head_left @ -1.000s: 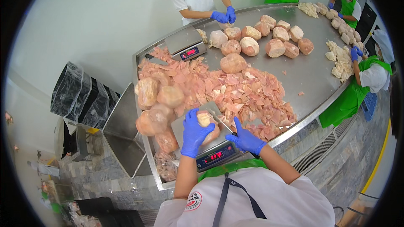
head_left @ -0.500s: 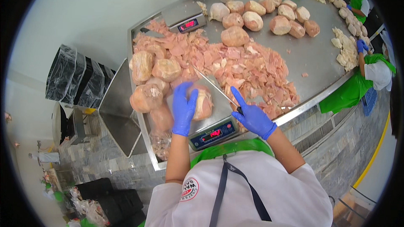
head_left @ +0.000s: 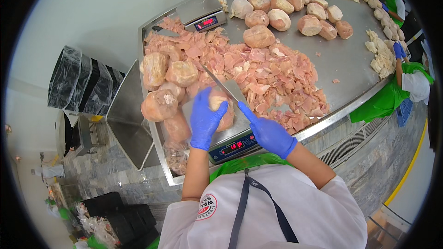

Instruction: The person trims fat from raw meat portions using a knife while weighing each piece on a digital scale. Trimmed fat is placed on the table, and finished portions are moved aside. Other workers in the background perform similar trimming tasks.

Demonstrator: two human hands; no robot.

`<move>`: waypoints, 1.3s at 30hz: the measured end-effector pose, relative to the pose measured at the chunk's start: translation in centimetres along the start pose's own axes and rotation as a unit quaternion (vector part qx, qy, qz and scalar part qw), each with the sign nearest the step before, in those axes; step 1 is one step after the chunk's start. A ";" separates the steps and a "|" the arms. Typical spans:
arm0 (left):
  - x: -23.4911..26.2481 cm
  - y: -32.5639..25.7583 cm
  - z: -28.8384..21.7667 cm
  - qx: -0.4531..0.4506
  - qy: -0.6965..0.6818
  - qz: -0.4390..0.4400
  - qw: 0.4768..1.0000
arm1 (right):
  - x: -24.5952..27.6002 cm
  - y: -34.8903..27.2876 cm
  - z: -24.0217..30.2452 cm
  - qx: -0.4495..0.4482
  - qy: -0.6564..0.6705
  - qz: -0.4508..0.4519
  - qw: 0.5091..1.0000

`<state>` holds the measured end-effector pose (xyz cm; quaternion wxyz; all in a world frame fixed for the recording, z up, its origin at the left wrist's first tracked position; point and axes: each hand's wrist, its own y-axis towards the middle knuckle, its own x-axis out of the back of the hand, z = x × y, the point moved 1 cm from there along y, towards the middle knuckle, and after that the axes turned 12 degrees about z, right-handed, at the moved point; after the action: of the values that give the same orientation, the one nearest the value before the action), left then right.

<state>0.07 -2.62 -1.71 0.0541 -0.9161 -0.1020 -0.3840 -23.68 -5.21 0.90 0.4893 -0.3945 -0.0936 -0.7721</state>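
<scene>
Slicing step, I'd say — left hand point(head_left: 205, 119) fingers clamped on meat lump point(head_left: 221, 110) atop scale point(head_left: 226, 145), right hand point(head_left: 270, 133) gripping knife point(head_left: 226, 85) pointing 11 o'clock — next cut needs fingers clear.

I am viewing my gloved left hand point(head_left: 206, 119) pressing a bagged meat portion point(head_left: 222, 110) onto the scale point(head_left: 230, 144) while my right hand point(head_left: 270, 133) is gripping a knife point(head_left: 226, 85) beside the sliced meat pile point(head_left: 272, 80).

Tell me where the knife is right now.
In the head view the knife is low of centre, held in the right hand, its blade angled up-left over the scale, beside the bagged lump under the left hand, near the cut-meat pile.
</scene>
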 end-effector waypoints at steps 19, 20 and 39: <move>0.0 0.2 -0.9 0.048 -0.035 -0.077 0.995 | -2.3 0.7 -4.0 -0.021 0.195 0.097 0.976; -0.1 0.1 -0.4 0.048 -0.051 -0.072 0.995 | -2.0 0.3 -4.1 -0.023 0.169 0.086 0.982; -0.8 -1.0 0.6 -0.001 -0.055 -0.031 0.998 | -0.9 2.1 1.4 -0.016 0.020 -0.050 0.998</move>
<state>-0.29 -1.70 -2.69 0.0358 -0.9323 -0.1327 -0.3345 -21.04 -4.92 0.67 0.4453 -0.3817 -0.0917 -0.8048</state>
